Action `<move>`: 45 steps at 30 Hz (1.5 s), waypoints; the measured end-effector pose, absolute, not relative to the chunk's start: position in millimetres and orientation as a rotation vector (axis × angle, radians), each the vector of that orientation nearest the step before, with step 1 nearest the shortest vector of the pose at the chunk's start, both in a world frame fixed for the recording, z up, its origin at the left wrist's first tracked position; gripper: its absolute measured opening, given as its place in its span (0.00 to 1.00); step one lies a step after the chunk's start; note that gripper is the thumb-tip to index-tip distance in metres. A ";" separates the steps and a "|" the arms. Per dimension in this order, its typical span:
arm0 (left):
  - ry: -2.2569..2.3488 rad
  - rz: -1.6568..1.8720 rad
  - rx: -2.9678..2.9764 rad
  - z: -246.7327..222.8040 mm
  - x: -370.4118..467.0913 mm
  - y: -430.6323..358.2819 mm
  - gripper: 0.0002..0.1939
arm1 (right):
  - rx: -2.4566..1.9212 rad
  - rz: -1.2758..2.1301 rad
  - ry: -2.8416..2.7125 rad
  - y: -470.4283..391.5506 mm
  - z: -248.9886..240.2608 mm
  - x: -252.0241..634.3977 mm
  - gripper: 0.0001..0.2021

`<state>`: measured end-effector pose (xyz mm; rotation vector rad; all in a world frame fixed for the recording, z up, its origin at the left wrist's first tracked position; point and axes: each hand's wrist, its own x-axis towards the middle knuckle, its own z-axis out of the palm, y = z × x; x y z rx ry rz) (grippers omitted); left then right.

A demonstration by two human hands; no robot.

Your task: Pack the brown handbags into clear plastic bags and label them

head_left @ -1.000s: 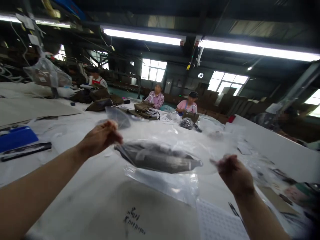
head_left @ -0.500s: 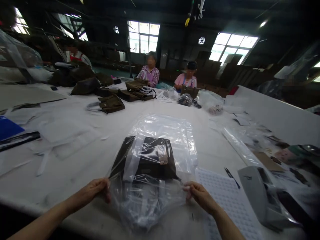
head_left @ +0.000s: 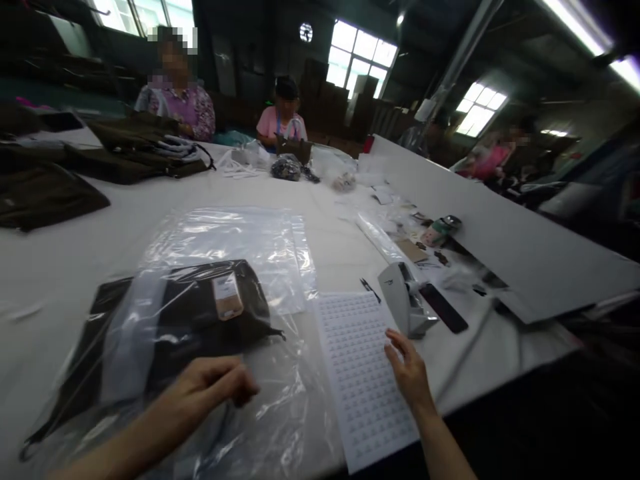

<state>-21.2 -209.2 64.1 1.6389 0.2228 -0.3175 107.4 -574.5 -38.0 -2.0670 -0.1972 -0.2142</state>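
Left hand, fingers curled, pressed the bagged dark pouch; right hand, fingers open, touched the sticker sheet at 3 o'clock—slick plastic might slide.

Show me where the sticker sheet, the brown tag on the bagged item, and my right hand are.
sticker sheet (head_left: 357, 373), head view, middle of the white sheet
brown tag (head_left: 227, 297), head view, centre of the tag
right hand (head_left: 407, 370), head view, back of the hand

bare table ahead, tape dispenser right
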 end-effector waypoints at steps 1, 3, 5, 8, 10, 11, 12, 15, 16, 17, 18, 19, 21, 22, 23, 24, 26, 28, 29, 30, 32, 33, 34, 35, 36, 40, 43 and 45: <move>0.238 -0.345 1.541 58.7 1.1 -234.5 0.18 | -2.140 -0.290 -0.179 -583.7 -51.5 103.7 0.18; 0.427 -0.335 1.325 39.6 42.1 -278.0 0.15 | -2.274 -0.350 -0.173 -595.3 -75.9 97.4 0.20; 0.657 -0.300 1.187 16.4 76.1 -307.5 0.12 | -2.378 -0.346 -0.174 -599.1 -92.5 93.7 0.22; 0.787 -0.309 1.159 -9.7 112.4 -328.3 0.08 | -2.493 -0.326 -0.204 -598.6 -100.8 92.6 0.22; 0.793 -0.338 1.172 -18.0 128.5 -334.3 0.08 | -2.543 -0.310 -0.234 -599.0 -100.2 93.5 0.21; 0.801 -0.349 1.176 -20.3 134.6 -336.6 0.09 | -2.561 -0.296 -0.246 -600.2 -99.6 94.0 0.20; 0.810 -0.355 1.181 -21.9 139.1 -338.4 0.10 | -2.574 -0.280 -0.255 -602.0 -99.2 94.5 0.20; 0.843 -0.322 1.202 -24.6 142.9 -341.2 0.12 | -2.579 -0.249 -0.293 -610.2 -100.5 95.6 0.19; 0.853 -0.302 1.208 -24.7 140.7 -341.2 0.13 | -2.574 -0.250 -0.308 -613.1 -101.5 95.8 0.20; 0.862 -0.284 1.211 -24.4 137.1 -340.9 0.14 | -2.568 -0.256 -0.324 -615.6 -102.5 95.9 0.20; 0.871 -0.273 1.212 -23.6 132.9 -340.5 0.14 | -2.564 -0.264 -0.339 -617.6 -103.5 96.0 0.20; 0.877 -0.270 1.210 -22.5 128.6 -340.1 0.15 | -2.563 -0.272 -0.352 -619.1 -104.2 95.9 0.20; 0.882 -0.288 1.198 -20.7 122.4 -340.3 0.15 | -2.568 -0.285 -0.367 -620.4 -105.1 95.6 0.20; 0.880 -0.304 1.191 -20.6 121.4 -340.8 0.15 | -2.573 -0.287 -0.372 -620.8 -105.4 95.4 0.20; 0.875 -0.319 1.184 -21.3 121.7 -341.6 0.14 | -2.578 -0.289 -0.377 -621.2 -105.6 95.1 0.20; 0.866 -0.332 1.179 -22.9 123.2 -342.4 0.14 | -2.582 -0.287 -0.381 -621.9 -105.7 94.8 0.19; 0.843 -0.343 1.178 -27.8 127.7 -343.6 0.15 | -2.585 -0.280 -0.395 -623.9 -105.2 94.3 0.19; 0.804 -0.321 1.201 -32.8 131.1 -343.6 0.17 | -2.582 -0.268 -0.404 -624.5 -101.6 94.7 0.18; 0.776 -0.298 1.219 -34.6 131.8 -343.0 0.17 | -2.573 -0.270 -0.404 -622.8 -97.8 95.7 0.17; 0.742 -0.271 1.236 -35.8 131.7 -342.2 0.18 | -2.556 -0.282 -0.402 -618.9 -92.3 97.4 0.15; 0.672 -0.222 1.256 -36.6 129.6 -340.3 0.19 | -2.491 -0.327 -0.420 -602.7 -76.5 103.3 0.10; 0.636 -0.211 1.254 -36.5 127.9 -339.3 0.20 | -2.442 -0.345 -0.450 -590.4 -67.0 107.7 0.08; 0.600 -0.207 1.244 -36.3 126.0 -338.5 0.20 | -2.385 -0.352 -0.493 -575.8 -57.3 113.0 0.07; 0.564 -0.208 1.227 -36.0 124.1 -337.8 0.20 | -2.326 -0.345 -0.542 -560.0 -48.1 118.9 0.07; 0.525 -0.214 1.205 -35.7 122.2 -337.1 0.19 | -2.270 -0.330 -0.592 -543.9 -40.2 125.3 0.07; 0.412 -0.241 1.137 -30.9 116.4 -334.9 0.17 | -2.184 -0.272 -0.757 -495.4 -25.3 147.2 0.12; 0.395 -0.243 1.179 -23.2 115.7 -334.0 0.16 | -2.210 -0.277 -0.888 -484.2 -25.1 154.6 0.11; 0.404 -0.218 1.240 -20.1 117.4 -334.0 0.19 | -2.229 -0.316 -0.995 -484.0 -25.0 156.3 0.07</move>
